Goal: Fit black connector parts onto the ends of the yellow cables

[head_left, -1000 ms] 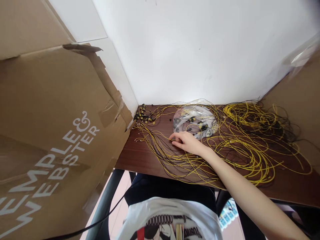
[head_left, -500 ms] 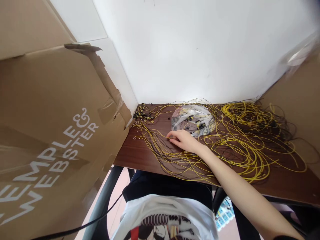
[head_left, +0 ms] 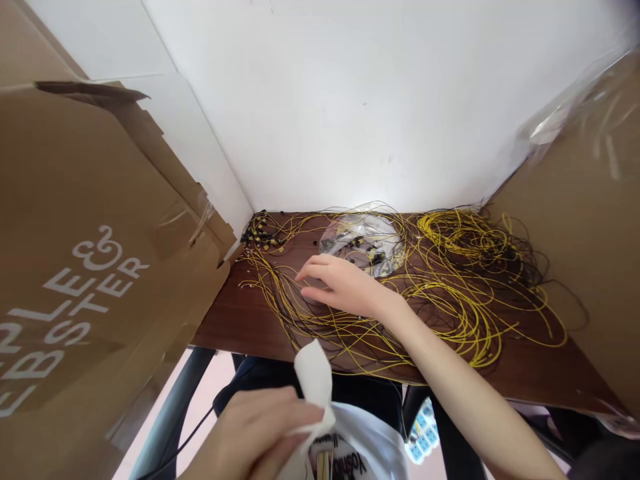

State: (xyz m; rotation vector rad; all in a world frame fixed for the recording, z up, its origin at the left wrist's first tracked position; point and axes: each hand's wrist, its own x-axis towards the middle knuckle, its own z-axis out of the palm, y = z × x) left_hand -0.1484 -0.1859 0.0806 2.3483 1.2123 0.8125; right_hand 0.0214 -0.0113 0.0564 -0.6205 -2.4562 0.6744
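My right hand (head_left: 345, 283) reaches over the wooden table, palm down, fingers loosely stretched and thumb apart, with nothing visible in them. It hovers just above a spread of yellow and black wires (head_left: 280, 293), beside a clear plastic bag (head_left: 393, 237) with small black and yellow connectors. At the bottom, close to my body, my left hand (head_left: 255, 430) pinches a thin white piece of tissue or cloth (head_left: 314, 373) between thumb and fingers. I cannot tell which material it is. Part of it stands up above my fingertips, in front of my white shirt (head_left: 385, 433).
A large cardboard box (head_left: 100, 200) stands along the left, another carton (head_left: 585, 193) on the right. Coiled yellow wires (head_left: 465, 320) cover the table's right half. A cluster of connectors (head_left: 260, 233) lies at the back left corner. The white wall (head_left: 350, 100) closes the back.
My left hand has come into view at the bottom with the white piece in it. My right hand has lifted off the wires, its fingers opening. The view has shifted to the right.
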